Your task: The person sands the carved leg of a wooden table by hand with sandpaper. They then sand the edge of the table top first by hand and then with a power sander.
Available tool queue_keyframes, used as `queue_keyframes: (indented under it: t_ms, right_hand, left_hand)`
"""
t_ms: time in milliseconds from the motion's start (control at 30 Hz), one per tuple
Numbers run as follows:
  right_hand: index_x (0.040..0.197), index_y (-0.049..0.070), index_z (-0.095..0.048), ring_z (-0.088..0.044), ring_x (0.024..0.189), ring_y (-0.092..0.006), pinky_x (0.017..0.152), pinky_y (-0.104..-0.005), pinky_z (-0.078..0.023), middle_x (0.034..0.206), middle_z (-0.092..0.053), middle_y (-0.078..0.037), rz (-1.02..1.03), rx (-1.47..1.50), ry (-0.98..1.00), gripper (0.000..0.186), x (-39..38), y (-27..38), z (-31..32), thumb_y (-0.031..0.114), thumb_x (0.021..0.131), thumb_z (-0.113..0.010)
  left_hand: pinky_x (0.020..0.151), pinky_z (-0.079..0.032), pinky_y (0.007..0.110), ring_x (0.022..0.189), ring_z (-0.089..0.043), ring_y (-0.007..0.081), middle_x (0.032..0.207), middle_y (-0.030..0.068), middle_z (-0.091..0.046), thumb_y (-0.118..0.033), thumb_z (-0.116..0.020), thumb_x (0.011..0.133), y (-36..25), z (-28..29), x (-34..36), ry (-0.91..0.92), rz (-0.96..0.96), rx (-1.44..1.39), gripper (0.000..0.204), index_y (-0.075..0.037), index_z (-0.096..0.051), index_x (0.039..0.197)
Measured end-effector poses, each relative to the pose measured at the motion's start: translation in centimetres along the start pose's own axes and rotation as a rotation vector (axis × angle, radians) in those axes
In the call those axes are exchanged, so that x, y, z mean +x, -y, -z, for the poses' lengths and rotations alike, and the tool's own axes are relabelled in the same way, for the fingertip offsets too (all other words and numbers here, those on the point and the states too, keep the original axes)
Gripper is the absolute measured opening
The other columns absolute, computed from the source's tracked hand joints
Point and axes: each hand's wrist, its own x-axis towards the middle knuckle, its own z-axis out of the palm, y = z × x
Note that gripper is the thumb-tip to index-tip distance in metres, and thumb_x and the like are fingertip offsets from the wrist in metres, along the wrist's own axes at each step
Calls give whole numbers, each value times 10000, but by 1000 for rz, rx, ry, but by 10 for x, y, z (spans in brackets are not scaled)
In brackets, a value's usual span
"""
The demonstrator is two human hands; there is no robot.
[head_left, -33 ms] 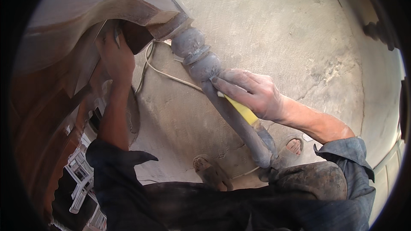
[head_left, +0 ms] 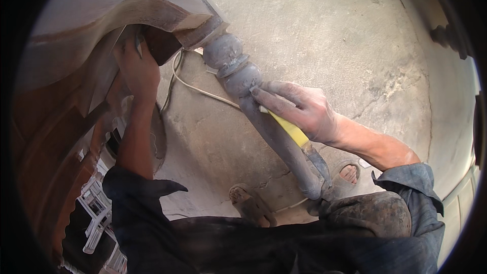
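Observation:
A turned wooden leg (head_left: pixel 274 144), dusty grey with ball-shaped rings at its top, slants down from a brown piece of furniture (head_left: pixel 152 10) with a curved apron. My right hand (head_left: pixel 314 111) is closed around a yellow-handled tool (head_left: pixel 289 128), which has a dark grey blade-like end (head_left: pixel 318 162) lying along the leg. Its thumb and fingertips press against the leg just below the lower ball. Under the apron, at the inner corner, is my left hand (head_left: pixel 139 71). Most of its fingers are hidden there, and a thin greyish sliver shows by them.
A pale cord (head_left: pixel 203 90) runs over the concrete floor (head_left: pixel 324 35) behind the leg. My sandalled feet (head_left: pixel 248 204) are near the leg's foot. At lower left stand white slatted pieces (head_left: pixel 96 210); a wall rises at right.
The yellow-handled tool has tipped slightly in my right hand, and more of its dark end now shows beside the leg. My left hand has barely moved.

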Motion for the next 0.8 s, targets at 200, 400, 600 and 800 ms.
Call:
queue_keyframes:
  t_ms: [200, 400, 600, 800]
  right_hand:
    - [1179, 49, -737, -752, 829, -227, 667, -294, -653, 1042, -724, -122, -1, 36, -28, 304, -5, 1, -1, 93, 878, -738]
    - [1298, 57, -693, -714, 685, -211, 683, -309, -644, 830, -725, -134, -406, -112, 17, 381, -23, -36, 20, 100, 919, -694]
    - [1436, 34, -584, -624, 1296, -380, 1183, -519, -421, 1282, -688, -246, -250, -527, 97, 518, -99, -133, 39, 99, 927, -659]
    - [1588, 49, -385, -405, 1507, -366, 1299, -500, -238, 1544, -503, -251, -415, -478, 294, 621, -93, -131, 43, 228, 1028, -586]
  left_hand:
    - [1062, -448, 488, 1231, -574, 441, 1287, 281, -588, -249, -615, 1037, 7, 2, 5, -11, -70, -86, 425, 28, -612, 1360]
    - [1020, -470, 509, 1190, -622, 489, 1268, 334, -649, -211, -537, 1053, -37, 45, 8, 187, 188, -156, 391, 93, -630, 1281]
    - [1093, -416, 493, 1288, -523, 450, 1357, 253, -608, -46, -525, 993, -35, 108, -52, 294, -223, -178, 503, 36, -505, 1489]
    - [878, -535, 401, 1014, -649, 335, 1361, 227, -641, 51, -515, 933, -119, 158, -58, 819, -453, -216, 553, 59, -504, 1486]
